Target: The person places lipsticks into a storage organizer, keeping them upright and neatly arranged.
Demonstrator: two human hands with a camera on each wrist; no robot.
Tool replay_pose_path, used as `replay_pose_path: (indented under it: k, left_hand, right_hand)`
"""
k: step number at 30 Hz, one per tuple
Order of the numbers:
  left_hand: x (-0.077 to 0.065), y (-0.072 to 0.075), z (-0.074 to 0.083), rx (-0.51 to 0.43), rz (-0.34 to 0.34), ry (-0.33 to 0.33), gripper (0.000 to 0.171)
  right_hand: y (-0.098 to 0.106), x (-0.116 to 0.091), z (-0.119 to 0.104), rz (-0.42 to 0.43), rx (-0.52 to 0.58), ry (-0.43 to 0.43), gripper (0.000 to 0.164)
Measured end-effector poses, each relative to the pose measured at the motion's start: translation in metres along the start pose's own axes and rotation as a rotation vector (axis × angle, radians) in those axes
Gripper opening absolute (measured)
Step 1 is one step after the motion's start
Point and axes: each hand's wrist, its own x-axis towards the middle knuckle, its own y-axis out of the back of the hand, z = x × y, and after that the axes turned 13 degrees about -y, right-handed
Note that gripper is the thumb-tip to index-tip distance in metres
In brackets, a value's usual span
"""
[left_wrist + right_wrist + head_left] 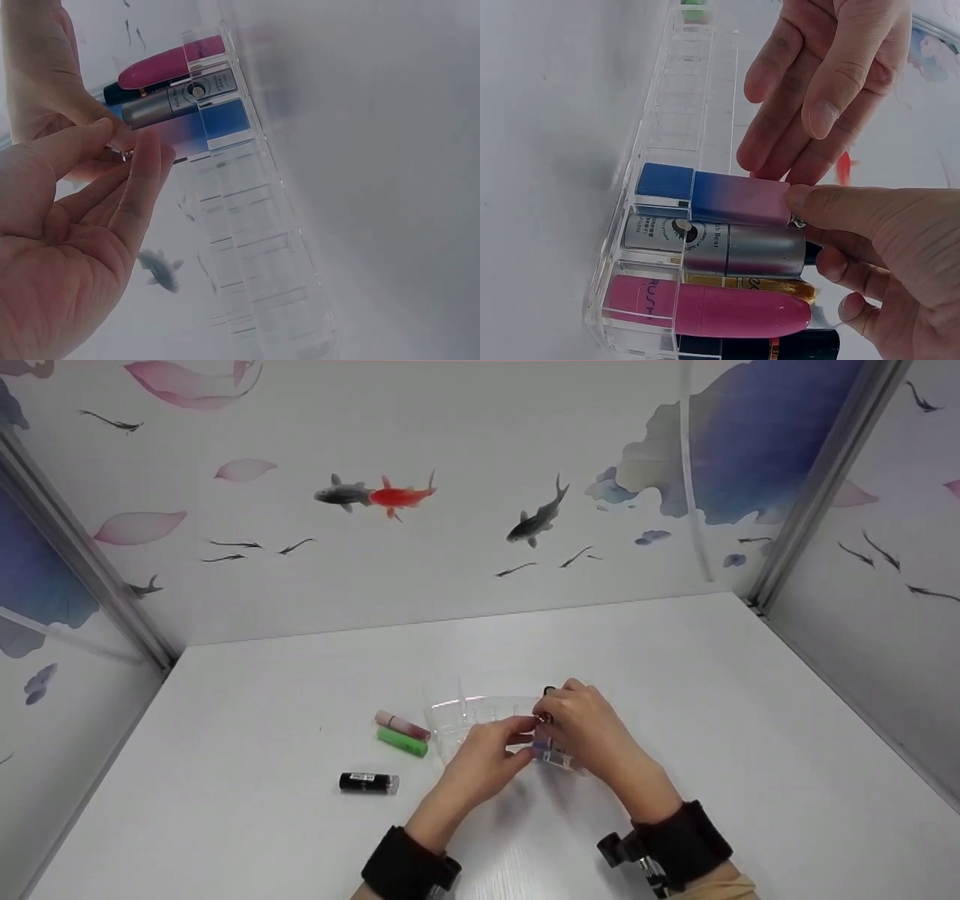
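White panels point(450, 435) painted with fish span the top of the head view, above a white table point(225, 825). Just right of centre, the right hand point(589, 727) pinches the top end of the pink-and-blue tube point(739, 199), whose blue end sits inside a compartment of the clear organizer point(679, 127). The left hand point(480, 757) hovers close by, fingers relaxed, apparently holding nothing. To work well, I would keep the tube parallel to its walls, pinch lightly, and spare the neighbouring silver tube point(761, 251) any knock; the organizer looks light, so left fingers could steady its edge.
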Motion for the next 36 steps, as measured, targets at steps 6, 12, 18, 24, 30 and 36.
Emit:
replay_pose_path:
  k: [6,12,18,24,30,36]
  left_hand:
    - [-0.003,0.011,0.004,0.025,0.021,-0.005,0.040]
    - [-0.013,0.051,0.005,0.117,0.058,-0.029,0.040]
    - [-0.036,0.097,0.000,0.216,0.021,0.154,0.031]
    - [-0.066,0.134,-0.015,0.307,-0.156,0.382,0.030]
    - [-0.076,0.150,-0.029,0.362,-0.254,0.474,0.039]
    - [-0.076,0.148,-0.039,0.393,-0.310,0.554,0.037]
  right_hand:
    - [0.003,-0.002,-0.001,0.035,0.005,0.012,0.019]
    - [0.004,-0.001,-0.012,0.036,0.061,-0.001,0.019]
    - [0.000,0.001,-0.037,0.004,0.131,0.027,0.016]
    - [-0.015,0.006,-0.074,-0.197,0.276,0.087,0.015]
    - [-0.047,0.016,-0.104,-0.503,0.368,0.043,0.021]
    - [-0.072,0.024,-0.122,-0.643,0.324,0.002,0.028]
